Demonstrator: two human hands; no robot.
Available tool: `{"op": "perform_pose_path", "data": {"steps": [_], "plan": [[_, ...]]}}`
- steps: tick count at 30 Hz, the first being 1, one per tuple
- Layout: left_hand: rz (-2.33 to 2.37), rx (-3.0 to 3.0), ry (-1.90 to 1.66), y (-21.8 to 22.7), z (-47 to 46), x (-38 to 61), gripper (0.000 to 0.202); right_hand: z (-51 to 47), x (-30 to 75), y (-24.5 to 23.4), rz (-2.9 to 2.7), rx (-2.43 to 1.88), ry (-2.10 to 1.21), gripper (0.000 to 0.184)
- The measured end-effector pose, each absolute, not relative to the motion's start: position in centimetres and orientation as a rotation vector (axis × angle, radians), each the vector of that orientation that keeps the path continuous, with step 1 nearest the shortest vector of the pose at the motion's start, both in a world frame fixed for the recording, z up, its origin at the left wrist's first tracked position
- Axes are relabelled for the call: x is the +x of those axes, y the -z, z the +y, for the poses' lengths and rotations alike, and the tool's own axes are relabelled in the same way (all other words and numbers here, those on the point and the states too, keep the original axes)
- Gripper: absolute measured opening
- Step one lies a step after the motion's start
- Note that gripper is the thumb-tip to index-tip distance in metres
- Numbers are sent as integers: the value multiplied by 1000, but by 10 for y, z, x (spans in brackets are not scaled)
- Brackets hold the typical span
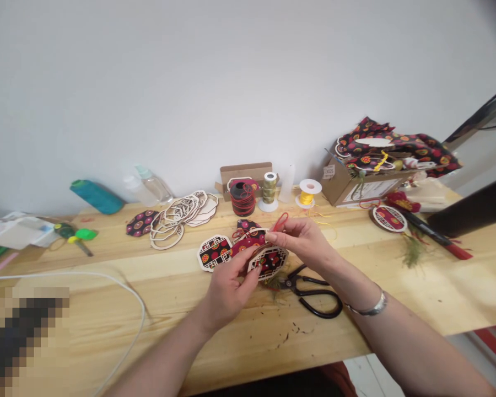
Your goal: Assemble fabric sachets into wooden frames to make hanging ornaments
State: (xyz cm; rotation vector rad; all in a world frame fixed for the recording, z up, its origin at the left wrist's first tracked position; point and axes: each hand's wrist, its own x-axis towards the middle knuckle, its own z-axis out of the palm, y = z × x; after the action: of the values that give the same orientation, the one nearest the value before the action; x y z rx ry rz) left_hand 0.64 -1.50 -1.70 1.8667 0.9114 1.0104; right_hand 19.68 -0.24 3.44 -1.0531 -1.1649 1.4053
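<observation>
Between the fingertips of the right hand [301, 238], just right of frame centre, a thin red cord loop [280, 221] is pinched. The left hand [227, 289] grips the edge of a lattice-framed ornament [268, 260], which looks light, thin and brittle, best held by its rim. Black scissors [314, 291] lie just below on the wooden table [438, 286].

Along the wall: teal thread cone [96, 196], clear bottles [147, 187], stacked wooden frames [181, 215], red cord spool [243, 199], yellow spool [308, 193], cardboard box [347, 184] heaped with patterned fabric. Near the table's left end, green scissors [75, 235] and white cable [107, 286].
</observation>
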Motion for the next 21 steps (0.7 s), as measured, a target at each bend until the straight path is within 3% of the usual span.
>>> {"op": "perform_pose_path", "data": {"steps": [21], "plan": [[903,1545,-1024,15,-16,11,41,5,208,-25,-1111,-943,-1382,22]]}}
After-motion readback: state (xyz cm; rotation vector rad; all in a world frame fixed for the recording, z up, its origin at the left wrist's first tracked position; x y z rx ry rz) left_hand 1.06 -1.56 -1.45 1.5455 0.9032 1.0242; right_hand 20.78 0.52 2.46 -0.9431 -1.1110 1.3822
